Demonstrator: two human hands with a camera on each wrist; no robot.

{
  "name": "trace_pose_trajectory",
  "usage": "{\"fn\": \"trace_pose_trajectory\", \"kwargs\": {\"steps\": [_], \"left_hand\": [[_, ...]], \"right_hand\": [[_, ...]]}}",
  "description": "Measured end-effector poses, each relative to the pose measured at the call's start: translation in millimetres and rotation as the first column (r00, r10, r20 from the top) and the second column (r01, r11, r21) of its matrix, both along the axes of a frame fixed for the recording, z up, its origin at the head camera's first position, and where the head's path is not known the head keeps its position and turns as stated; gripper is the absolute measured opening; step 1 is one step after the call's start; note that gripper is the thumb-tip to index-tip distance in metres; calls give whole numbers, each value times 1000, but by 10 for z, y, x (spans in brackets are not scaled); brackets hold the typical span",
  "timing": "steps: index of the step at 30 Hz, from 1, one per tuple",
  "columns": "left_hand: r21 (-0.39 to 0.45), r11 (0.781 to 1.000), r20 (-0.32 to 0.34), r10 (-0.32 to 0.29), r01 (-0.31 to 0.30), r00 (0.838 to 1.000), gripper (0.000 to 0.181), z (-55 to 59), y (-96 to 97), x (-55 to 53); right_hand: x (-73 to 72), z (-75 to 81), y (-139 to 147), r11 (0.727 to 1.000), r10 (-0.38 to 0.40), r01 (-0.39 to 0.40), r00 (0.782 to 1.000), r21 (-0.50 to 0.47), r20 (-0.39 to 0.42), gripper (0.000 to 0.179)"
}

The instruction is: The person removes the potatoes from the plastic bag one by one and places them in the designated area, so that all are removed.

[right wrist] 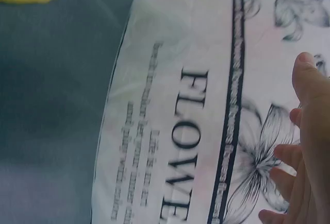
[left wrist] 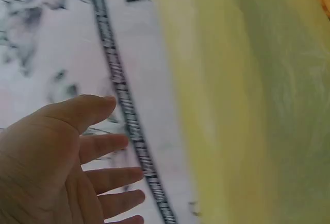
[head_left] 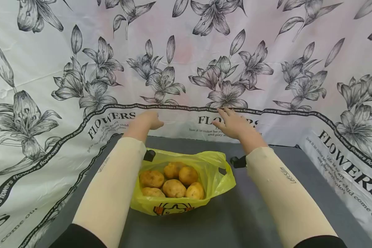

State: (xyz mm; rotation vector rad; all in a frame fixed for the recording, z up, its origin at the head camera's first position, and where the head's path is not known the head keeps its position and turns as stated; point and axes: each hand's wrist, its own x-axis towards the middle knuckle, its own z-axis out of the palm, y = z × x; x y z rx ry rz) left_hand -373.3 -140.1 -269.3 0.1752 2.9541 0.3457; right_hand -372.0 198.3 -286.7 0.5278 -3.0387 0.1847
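A yellow plastic bag [head_left: 217, 172] lies on the grey table with its mouth spread wide. Several potatoes [head_left: 174, 188] show inside it. Beyond the bag's left back side, my left hand [head_left: 147, 120] is held up in the air; the left wrist view shows this hand [left wrist: 67, 167] with thumb and fingers extended, apart from the yellow plastic. My right hand [head_left: 234, 124] hovers past the bag's back right corner, fingers spread. In the right wrist view that hand [right wrist: 304, 147] has loosely bent fingers and holds nothing.
Behind and at both sides of the grey table [head_left: 186, 230] hangs a white cloth [head_left: 179, 124] printed with black lilies and lettering. A handle hole [head_left: 222, 171] shows at the bag's right side. Small black wrist cameras [head_left: 238, 162] sit at both cuffs.
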Motion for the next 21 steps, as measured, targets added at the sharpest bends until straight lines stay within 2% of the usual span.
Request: {"fn": "trace_pose_trajectory", "kwargs": {"steps": [4, 8, 12, 15, 18, 21], "left_hand": [[48, 998, -9, -48, 49, 999, 68, 153, -57, 130], [115, 989, -39, -86, 90, 995, 69, 185, -199, 327], [191, 972, -55, -129, 137, 990, 69, 110, -340, 546], [253, 948, -87, -176, 192, 981, 66, 3, -438, 703], [305, 907, -182, -245, 291, 952, 60, -102, -550, 864], [348, 865, -273, -274, 360, 922, 53, -228, -692, 1006]], "right_hand": [[72, -45, -22, 996, 58, -58, 998, -66, 7, 81], [178, -108, -34, 984, 108, -106, 994, -142, 11, 79], [338, -129, -53, 948, 169, -159, 985, -277, 12, 75], [469, -160, -96, 918, 197, -173, 980, -356, 32, 75], [610, -174, -143, 896, 223, -198, 975, -397, 17, 72], [757, -166, -174, 880, 252, -240, 967, -409, -25, 66]]}}
